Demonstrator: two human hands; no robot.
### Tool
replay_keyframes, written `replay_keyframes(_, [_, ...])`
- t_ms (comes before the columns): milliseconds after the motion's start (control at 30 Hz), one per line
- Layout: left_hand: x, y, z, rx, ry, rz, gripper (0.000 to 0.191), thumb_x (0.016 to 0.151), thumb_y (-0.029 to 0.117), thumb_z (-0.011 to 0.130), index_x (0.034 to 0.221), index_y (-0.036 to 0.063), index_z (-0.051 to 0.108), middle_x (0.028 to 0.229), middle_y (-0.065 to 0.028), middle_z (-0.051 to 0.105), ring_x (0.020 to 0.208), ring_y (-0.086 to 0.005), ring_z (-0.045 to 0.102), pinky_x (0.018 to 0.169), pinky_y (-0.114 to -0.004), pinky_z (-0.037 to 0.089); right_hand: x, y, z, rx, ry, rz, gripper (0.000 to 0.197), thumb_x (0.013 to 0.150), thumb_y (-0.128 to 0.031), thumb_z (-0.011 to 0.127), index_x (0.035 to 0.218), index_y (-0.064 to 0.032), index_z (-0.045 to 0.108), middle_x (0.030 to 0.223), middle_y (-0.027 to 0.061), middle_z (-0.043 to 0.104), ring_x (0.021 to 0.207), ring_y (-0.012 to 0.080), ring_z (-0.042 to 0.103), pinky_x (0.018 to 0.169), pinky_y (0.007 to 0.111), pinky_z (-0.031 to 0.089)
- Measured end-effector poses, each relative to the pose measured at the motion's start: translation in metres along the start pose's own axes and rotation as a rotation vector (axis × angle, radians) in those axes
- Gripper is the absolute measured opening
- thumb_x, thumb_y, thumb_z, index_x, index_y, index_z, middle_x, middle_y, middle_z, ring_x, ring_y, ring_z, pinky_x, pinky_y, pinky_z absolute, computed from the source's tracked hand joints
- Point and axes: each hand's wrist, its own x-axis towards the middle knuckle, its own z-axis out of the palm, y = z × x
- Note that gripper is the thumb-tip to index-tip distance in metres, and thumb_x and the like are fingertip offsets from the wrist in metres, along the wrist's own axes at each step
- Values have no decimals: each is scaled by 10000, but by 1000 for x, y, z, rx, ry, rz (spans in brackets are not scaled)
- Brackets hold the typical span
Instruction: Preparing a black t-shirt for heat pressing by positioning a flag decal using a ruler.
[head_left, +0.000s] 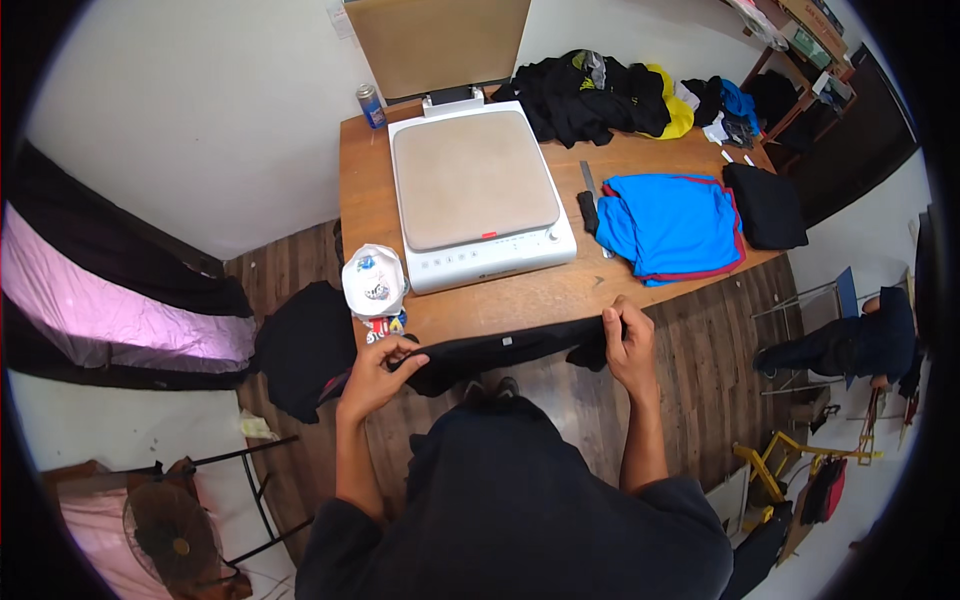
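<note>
Between my hands a black cloth garment (517, 346) is stretched, with a small white mark near its middle. My left hand (384, 375) pinches one end, close to a white bowl-like holder (373, 281) with printed pieces in it. The other end is gripped by my right hand (628, 341), just off the table's front edge. Beyond the garment stands a white heat press (491, 262) with its upper plate (439, 45) raised and its beige lower pad (476, 180) bare. To its right lie a folded blue garment with dark red trim (675, 225) and folded black cloth (765, 206).
A spray can (371, 106) stands at the wooden table's (450, 311) back left. Heaped black clothes (585, 97) and a metal ruler (587, 178) lie on the table. Black cloth (304, 345) hangs at the left. Another person (855, 337) is at the far right, near a yellow frame (772, 457).
</note>
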Motion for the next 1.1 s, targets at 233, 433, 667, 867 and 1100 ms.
replay_keyframes(233, [21, 1, 0, 81, 223, 161, 169, 1019, 123, 751, 1011, -35, 691, 874, -17, 655, 816, -89, 580, 738, -271, 484, 4, -23, -1, -30, -34, -12, 211, 1022, -89, 688, 879, 34, 594, 741, 127, 507, 654, 244, 499, 621, 359, 402])
replay_keyframes(433, [34, 10, 3, 208, 325, 295, 169, 982, 93, 774, 997, -47, 681, 891, -81, 671, 811, -176, 614, 780, -310, 501, -3, -28, 4, 79, -80, 73, 208, 1030, -106, 690, 887, 24, 610, 724, 82, 521, 673, 145, 490, 630, 315, 400])
replay_keyframes(667, [35, 10, -2, 88, 80, 155, 231, 893, 87, 866, 1057, -22, 746, 929, -41, 714, 839, -99, 637, 770, -265, 507, 5, -15, 6, 189, 96, 221, 251, 1093, -114, 617, 876, 2, 565, 766, -10, 495, 734, 71, 444, 663, 266, 380])
replay_keyframes(867, [36, 10, 5, 158, 58, 63, 200, 912, 32, 829, 1084, -30, 751, 955, -39, 734, 858, -99, 657, 784, -257, 523, 3, -4, -5, 35, 89, 184, 206, 1067, -85, 645, 895, 12, 586, 804, 13, 506, 766, 100, 476, 702, 270, 393])
replay_keyframes(1100, [43, -9, 7, 63, 208, 156, 161, 966, 20, 758, 1118, -23, 728, 992, -81, 684, 880, -147, 654, 830, -282, 520, -2, -14, -12, -21, -33, 147, 78, 984, -43, 708, 954, 9, 659, 892, 83, 558, 864, 207, 560, 818, 320, 435])
